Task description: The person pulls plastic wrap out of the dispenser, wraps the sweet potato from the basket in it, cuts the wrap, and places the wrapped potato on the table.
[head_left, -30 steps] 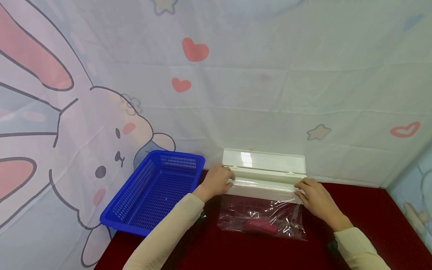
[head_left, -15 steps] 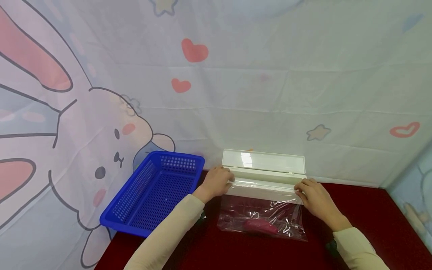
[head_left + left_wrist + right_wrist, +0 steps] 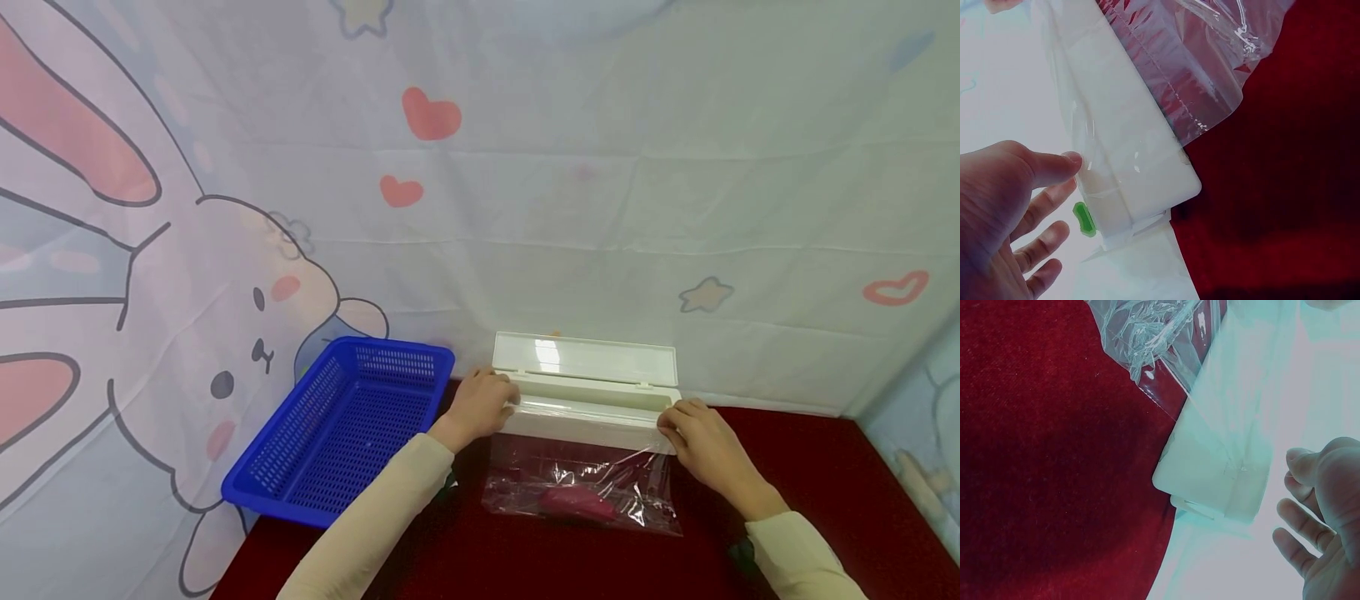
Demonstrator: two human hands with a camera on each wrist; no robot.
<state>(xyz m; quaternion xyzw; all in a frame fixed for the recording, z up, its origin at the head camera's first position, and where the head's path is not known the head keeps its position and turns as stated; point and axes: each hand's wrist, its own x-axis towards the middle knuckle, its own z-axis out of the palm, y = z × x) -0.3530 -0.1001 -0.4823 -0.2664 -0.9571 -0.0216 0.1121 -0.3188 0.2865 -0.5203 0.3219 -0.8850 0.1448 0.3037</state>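
Note:
A long white cling film dispenser box (image 3: 585, 429) lies on the table, its lid (image 3: 607, 363) tipped back toward the backdrop. Clear cling film (image 3: 517, 493) runs over its front edge and spreads across the table, covering a pink rounded object (image 3: 577, 502). At the box's left end, my left hand (image 3: 480, 402) pinches the film between thumb and index finger, the other fingers loosely bent. My right hand (image 3: 703, 440) does likewise at the right end, thumb and index tips together. In the left wrist view, a small green piece (image 3: 1084, 219) shows beside the left fingers.
To the left stands a blue plastic basket (image 3: 337, 433) with slotted walls. A dark red cloth (image 3: 810, 492) covers the table. Behind it hangs a pale printed backdrop (image 3: 540, 208), close to the lid.
My right hand has shifted very slightly to the right along the box end. The left hand, box and film look the same.

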